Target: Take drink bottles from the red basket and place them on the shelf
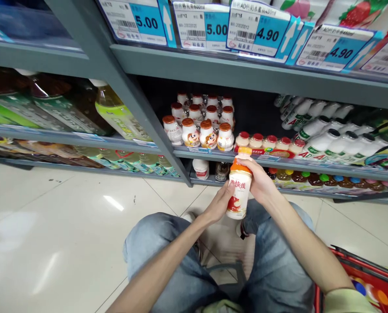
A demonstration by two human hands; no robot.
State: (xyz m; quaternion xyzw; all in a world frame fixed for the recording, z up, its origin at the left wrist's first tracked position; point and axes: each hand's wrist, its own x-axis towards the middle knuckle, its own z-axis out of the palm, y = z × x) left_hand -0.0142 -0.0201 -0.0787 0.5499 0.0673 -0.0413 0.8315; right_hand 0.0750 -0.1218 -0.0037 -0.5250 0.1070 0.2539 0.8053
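A white drink bottle (238, 202) with an orange cap and orange neck is between my two hands, upright with a slight tilt, above my knees. My left hand (220, 201) grips its left side around the label. On the upper right, my right hand (259, 179) has its fingers around the orange neck. Just beyond the bottle, small red-capped bottles (270, 142) stand in a row on the shelf. Rows of small white bottles with brown-red caps (207, 132) are to their left.
White bottles with dark caps (324, 141) lean on the shelf's right side. A grey shelf edge (246, 69) with price tags (259, 30) runs overhead. Large drink bottles (115, 106) fill the left bay. A red basket (353, 265) sits on the floor to my right.
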